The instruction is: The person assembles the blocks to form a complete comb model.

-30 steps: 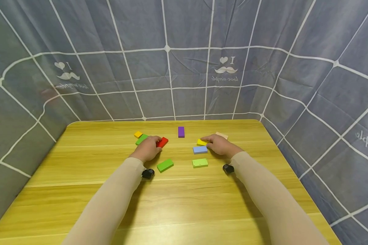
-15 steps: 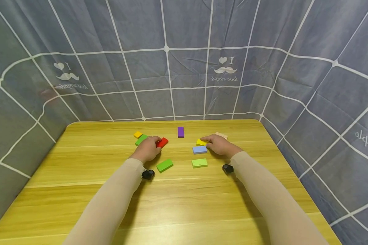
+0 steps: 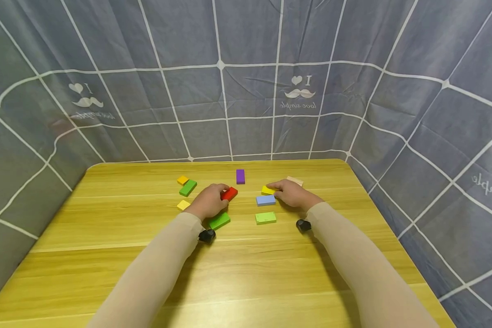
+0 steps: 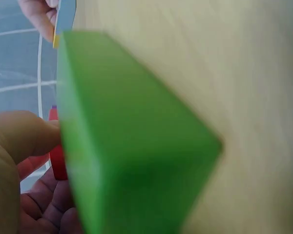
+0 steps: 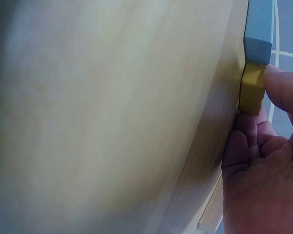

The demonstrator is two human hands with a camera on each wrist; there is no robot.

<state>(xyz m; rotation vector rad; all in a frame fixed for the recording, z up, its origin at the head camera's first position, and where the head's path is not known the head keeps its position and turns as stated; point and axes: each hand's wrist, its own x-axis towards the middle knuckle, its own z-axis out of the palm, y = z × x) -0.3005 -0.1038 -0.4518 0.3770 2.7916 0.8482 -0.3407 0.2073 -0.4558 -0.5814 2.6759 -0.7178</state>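
My left hand (image 3: 210, 200) grips a red block (image 3: 230, 193) between thumb and fingers, left of the table's middle. A green block (image 3: 220, 221) lies just below that hand and fills much of the left wrist view as a blurred green block (image 4: 132, 112). On the right, my right hand (image 3: 292, 193) pinches a yellow block (image 3: 266, 190), its thumb against the block in the right wrist view, where the yellow block (image 5: 252, 90) meets a blue block (image 5: 259, 29). Part of the yellow block is hidden by the fingers.
On the wooden table (image 3: 246, 282) lie a purple block (image 3: 240, 176), a light green block (image 3: 265, 218), a plain wood block (image 3: 295, 181), a second green block (image 3: 187, 187), an orange block (image 3: 182, 180) and another yellow block (image 3: 183, 205). A grey curtain (image 3: 250, 91) surrounds the back.
My left hand has moved to the right with the red block, uncovering a yellow block at the left. My right hand stays at its yellow block. The head view has shifted slightly.
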